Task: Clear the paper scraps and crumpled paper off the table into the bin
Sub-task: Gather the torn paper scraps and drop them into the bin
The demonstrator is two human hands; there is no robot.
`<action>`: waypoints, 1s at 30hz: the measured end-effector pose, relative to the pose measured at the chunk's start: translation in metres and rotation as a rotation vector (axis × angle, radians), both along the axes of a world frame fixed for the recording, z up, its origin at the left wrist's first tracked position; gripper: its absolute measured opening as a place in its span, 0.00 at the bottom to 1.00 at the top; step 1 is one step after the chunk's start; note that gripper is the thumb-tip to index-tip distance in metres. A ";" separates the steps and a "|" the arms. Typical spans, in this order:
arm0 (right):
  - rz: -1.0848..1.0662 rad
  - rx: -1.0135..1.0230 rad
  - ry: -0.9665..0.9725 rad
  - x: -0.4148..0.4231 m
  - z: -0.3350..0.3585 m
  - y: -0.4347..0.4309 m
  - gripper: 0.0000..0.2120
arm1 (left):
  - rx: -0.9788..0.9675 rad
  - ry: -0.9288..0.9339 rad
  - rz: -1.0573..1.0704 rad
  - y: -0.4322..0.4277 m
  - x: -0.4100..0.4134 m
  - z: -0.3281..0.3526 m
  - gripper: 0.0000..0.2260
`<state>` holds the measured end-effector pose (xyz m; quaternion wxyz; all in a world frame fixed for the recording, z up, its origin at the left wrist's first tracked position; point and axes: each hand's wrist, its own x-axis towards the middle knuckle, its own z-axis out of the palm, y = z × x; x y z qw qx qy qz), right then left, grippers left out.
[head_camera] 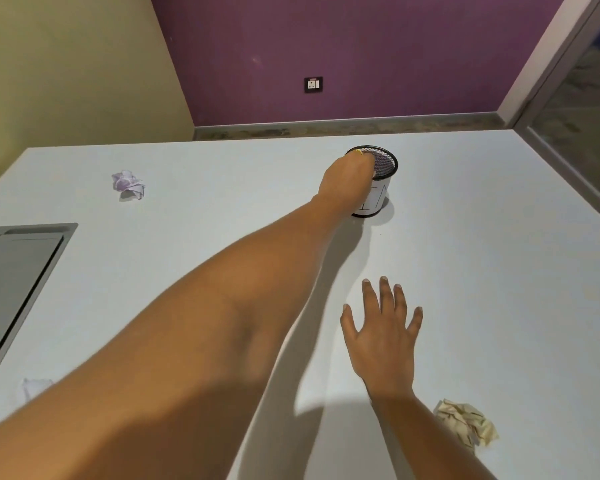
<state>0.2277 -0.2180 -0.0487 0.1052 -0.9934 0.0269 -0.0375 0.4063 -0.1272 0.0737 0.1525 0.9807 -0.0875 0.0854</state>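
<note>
Nearest, by the right forearm: a cream crumpled paper (468, 424), untouched on the table (482, 265). At the left edge, half hidden by the left arm: a pale scrap (32, 388). Just ahead: right hand (383, 336) flat, fingers spread wide, holding nothing. Farther out: left hand (349, 178) bunched over the rim of the mesh bin (381, 181), fingertips dipped inside; whether paper is held cannot be told. For a clean drop, best to release well inside the rim, without nudging the light bin. Far left: a lilac crumpled paper (128, 184), well apart. A recessed grey panel (18, 271) left, clear of any reach. Nothing blocking.
</note>
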 end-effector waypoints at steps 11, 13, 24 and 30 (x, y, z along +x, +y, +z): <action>0.031 0.015 0.051 -0.002 0.007 -0.002 0.27 | -0.253 0.110 0.276 0.086 -0.183 -0.057 0.16; 0.033 0.026 0.044 -0.003 0.007 -0.001 0.27 | -0.252 0.132 0.340 0.096 -0.220 -0.067 0.16; 0.060 0.081 0.015 -0.004 0.010 -0.001 0.26 | -0.075 0.212 0.716 0.138 -0.400 -0.091 0.18; 0.080 0.144 -0.023 -0.004 0.008 -0.003 0.31 | -0.057 0.227 0.792 0.155 -0.472 -0.091 0.19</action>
